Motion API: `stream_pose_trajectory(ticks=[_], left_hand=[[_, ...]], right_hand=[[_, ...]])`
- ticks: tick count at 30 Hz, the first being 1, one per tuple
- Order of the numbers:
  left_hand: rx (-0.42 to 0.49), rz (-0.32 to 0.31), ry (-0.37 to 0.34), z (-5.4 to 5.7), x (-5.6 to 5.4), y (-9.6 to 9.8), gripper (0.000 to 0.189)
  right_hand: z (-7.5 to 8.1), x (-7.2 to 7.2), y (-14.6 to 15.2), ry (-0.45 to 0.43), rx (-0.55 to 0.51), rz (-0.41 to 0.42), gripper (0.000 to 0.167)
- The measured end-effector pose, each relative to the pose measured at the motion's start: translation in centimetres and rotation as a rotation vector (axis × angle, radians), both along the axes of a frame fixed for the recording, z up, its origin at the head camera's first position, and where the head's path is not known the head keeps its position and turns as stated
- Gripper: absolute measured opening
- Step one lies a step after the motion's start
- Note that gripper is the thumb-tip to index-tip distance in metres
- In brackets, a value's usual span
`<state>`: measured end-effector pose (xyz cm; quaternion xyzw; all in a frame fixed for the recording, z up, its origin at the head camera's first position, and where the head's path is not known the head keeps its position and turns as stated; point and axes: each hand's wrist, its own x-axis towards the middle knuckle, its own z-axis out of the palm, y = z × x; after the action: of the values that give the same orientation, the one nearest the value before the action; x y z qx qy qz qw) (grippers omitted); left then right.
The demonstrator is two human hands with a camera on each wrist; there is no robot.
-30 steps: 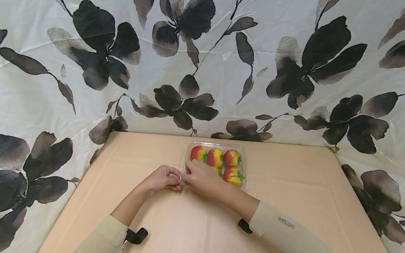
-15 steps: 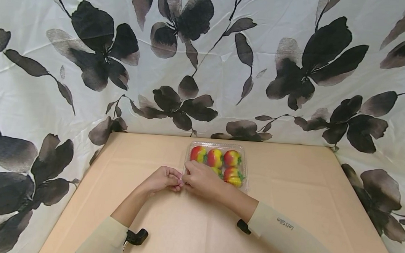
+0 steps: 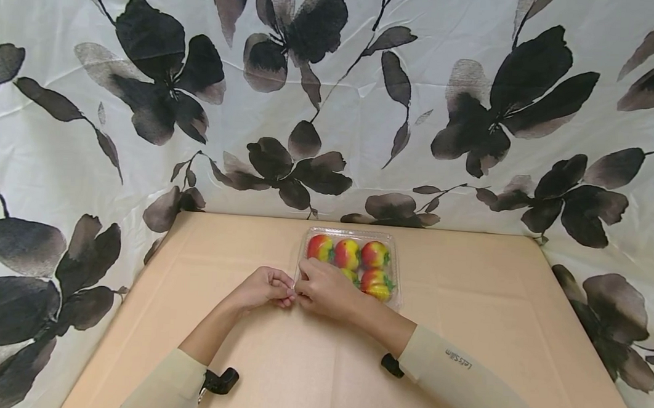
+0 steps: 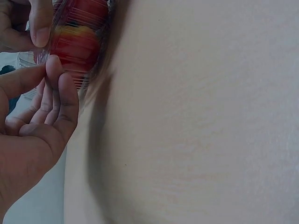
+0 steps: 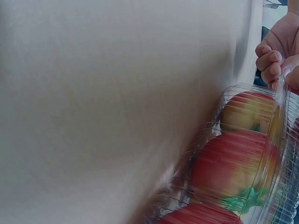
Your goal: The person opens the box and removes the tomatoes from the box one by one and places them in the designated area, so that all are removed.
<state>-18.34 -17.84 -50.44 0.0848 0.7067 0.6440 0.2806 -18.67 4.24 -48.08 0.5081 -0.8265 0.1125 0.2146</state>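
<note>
A clear plastic clamshell box [image 3: 396, 275] holds several red-and-yellow fruits [image 3: 375, 255] with green leafy parts. It lies on the table near its back edge. My left hand [image 3: 264, 286] pinches the box's rim at the front left corner between thumb and index finger. Close beside it, my right hand [image 3: 330, 289] reaches across the front of the box and pinches the same rim, hiding some fruit. In the left wrist view, the left hand [image 4: 37, 116] and the right hand [image 4: 23, 25] nearly meet at the rim. The right wrist view shows ribbed plastic over a fruit [image 5: 233, 163].
A light tan table [image 3: 464, 334] spreads around the box. Behind and beside it hangs a white cloth [image 3: 386, 127] with dark flowers. A black wrist camera [image 3: 221, 381] sits at the left sleeve, another black device [image 3: 392, 365] at the right.
Both hands stay at the front left corner of the box. The right forearm shifts very slightly to the left; the box stays in place.
</note>
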Motion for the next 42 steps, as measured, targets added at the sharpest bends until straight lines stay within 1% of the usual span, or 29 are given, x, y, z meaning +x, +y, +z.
stream_pose_trajectory(ticks=[5, 13, 25, 30, 34, 38, 42], left_hand=[[-0.008, -0.007, 0.021, 0.04, -0.02, 0.14, 0.011], [-0.032, -0.032, 0.069, 0.16, 0.09, 0.09, 0.011], [-0.031, -0.03, 0.089, 0.19, 0.17, 0.01, 0.009], [-0.035, -0.027, 0.096, 0.22, 0.17, 0.11, 0.009], [-0.046, -0.019, 0.103, 0.29, 0.19, 0.25, 0.009], [-0.074, -0.018, 0.135, 0.34, 0.3, 0.43, 0.012], [-0.082, -0.004, 0.128, 0.33, 0.43, 0.44, 0.012]], right_hand=[[-0.06, 0.02, 0.1, -0.002, -0.019, 0.009, 0.012], [-0.24, 0.04, 0.11, -0.037, -0.018, 0.008, 0.008], [-0.35, -0.07, -0.07, -0.036, -0.027, 0.013, 0.006], [-0.45, -0.19, -0.03, -0.06, -0.022, 0.007, 0.005], [-0.51, -0.32, 0.03, -0.067, -0.025, 0.012, 0.005], [-0.31, -0.31, 0.03, -0.064, -0.045, 0.013, 0.009], [-0.05, -0.19, -0.02, -0.07, -0.051, 0.007, 0.009]])
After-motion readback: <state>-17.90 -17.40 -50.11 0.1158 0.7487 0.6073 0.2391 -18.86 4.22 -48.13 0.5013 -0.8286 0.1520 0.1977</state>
